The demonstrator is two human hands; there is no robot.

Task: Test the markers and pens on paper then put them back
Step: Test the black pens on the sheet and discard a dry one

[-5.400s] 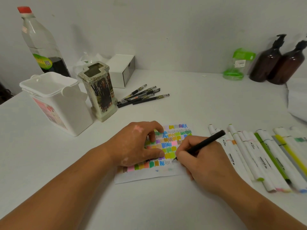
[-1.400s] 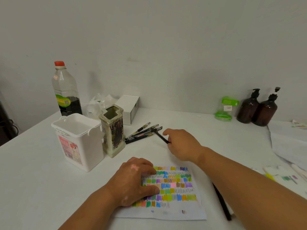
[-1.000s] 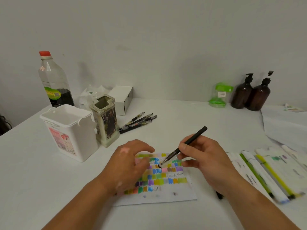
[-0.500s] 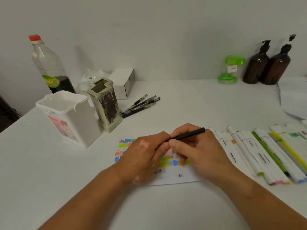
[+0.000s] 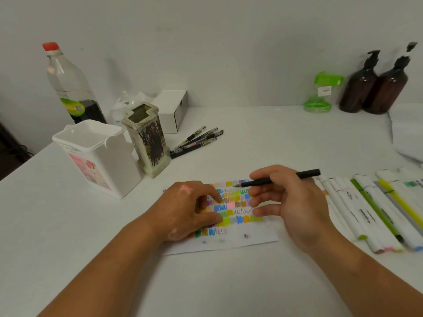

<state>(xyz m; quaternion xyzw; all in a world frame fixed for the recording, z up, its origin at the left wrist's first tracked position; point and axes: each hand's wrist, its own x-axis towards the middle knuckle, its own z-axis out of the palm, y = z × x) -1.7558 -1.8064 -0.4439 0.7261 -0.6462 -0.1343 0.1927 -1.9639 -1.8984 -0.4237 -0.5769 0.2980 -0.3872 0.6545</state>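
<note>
Two hands work over a wide white tabletop (image 5: pixel 274 145), with plenty of bare surface toward the back wall and along the near edge. One paper sheet (image 5: pixel 240 239) lies mid-table, its left part hidden under the left hand (image 5: pixel 190 209), which presses down on it with bent fingers and grips nothing. The right hand (image 5: pixel 290 202) hovers over the sheet's right side, pinching one black pen (image 5: pixel 279 178), tip pointing left above the colour swatches; touching or not, I cannot tell. White markers (image 5: pixel 366 209) lie in a row just right of the paper and run out of sight, so no firm count. Two brown pump bottles (image 5: pixel 357 88) stand at the back. Loose pens (image 5: pixel 196 140) beside the patterned holder (image 5: pixel 148 138) overlap: four, maybe five.
</note>
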